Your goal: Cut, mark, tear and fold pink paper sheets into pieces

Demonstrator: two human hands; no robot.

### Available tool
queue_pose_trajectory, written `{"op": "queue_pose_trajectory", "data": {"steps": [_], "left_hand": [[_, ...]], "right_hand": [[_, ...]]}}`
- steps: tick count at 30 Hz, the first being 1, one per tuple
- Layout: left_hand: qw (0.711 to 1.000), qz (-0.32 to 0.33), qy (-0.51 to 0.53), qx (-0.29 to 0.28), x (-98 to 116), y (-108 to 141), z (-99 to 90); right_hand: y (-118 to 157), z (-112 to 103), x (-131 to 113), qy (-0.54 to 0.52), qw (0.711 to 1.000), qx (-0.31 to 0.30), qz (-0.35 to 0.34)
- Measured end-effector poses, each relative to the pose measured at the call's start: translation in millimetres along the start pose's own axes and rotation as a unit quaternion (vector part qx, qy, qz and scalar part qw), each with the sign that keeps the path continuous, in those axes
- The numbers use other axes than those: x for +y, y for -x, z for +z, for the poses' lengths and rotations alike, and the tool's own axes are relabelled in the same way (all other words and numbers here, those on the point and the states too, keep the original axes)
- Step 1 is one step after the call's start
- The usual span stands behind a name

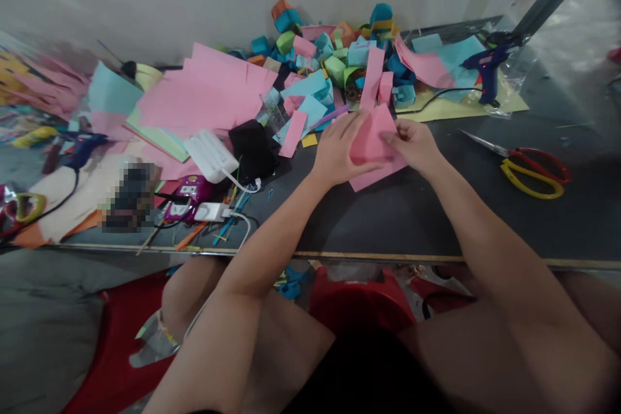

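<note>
A sheet of pink paper (383, 118), partly folded or lifted, lies on the dark table in front of me. My left hand (339, 150) rests on its left side, with the fingers stretched out and the thumb spread apart across the lower part. At the right edge, my right hand (414, 142) pinches the paper between thumb and bent fingers. A narrow pink strip (372, 77) stands just behind the sheet. The left hand and the fold hide part of the paper.
Folded paper pieces (334, 68) heap up against the wall. Scissors (533, 171) and a blue glue gun (488, 74) lie to the right. Pink sheets (208, 90), a white power bank (211, 155), a black pouch (252, 150) and cables lie left. The table's front edge (369, 256) runs below my forearms.
</note>
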State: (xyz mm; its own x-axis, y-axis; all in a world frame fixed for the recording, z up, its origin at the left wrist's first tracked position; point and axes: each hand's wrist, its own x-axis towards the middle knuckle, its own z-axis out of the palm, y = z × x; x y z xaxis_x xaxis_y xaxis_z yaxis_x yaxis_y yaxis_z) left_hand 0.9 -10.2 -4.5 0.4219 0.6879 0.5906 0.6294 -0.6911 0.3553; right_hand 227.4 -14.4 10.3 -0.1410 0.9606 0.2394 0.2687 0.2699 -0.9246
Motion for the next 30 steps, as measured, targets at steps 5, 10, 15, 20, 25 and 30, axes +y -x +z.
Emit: {"op": "queue_pose_trajectory", "data": {"steps": [5, 10, 15, 20, 25, 30], "left_hand": [[0.999, 0.001, 0.015, -0.044, 11, 5, 13.5], [0.964, -0.155, 0.194, 0.091, -14, 2, 21.9], [0.923, -0.217, 0.297, 0.114, -20, -1, 22.9], [0.895, -0.220, 0.379, 0.085, -2, 1, 25.5], [0.817, -0.236, 0.523, 0.058, 3, 2, 26.4], [0.799, -0.238, 0.553, 0.015, 0, 4, 24.4]], "right_hand": [[1, -2, -7, 0.143, 0.987, 0.059, -0.050], [-2, -20, 1, 0.229, 0.968, 0.038, -0.100], [0, -33, -1, 0.333, 0.930, 0.104, -0.117], [2, -15, -7, 0.266, 0.953, 0.086, -0.120], [-5, -8, 2, 0.109, 0.985, 0.085, -0.104], [-5, -9, -6, -0.030, 0.997, -0.023, -0.070]]}}
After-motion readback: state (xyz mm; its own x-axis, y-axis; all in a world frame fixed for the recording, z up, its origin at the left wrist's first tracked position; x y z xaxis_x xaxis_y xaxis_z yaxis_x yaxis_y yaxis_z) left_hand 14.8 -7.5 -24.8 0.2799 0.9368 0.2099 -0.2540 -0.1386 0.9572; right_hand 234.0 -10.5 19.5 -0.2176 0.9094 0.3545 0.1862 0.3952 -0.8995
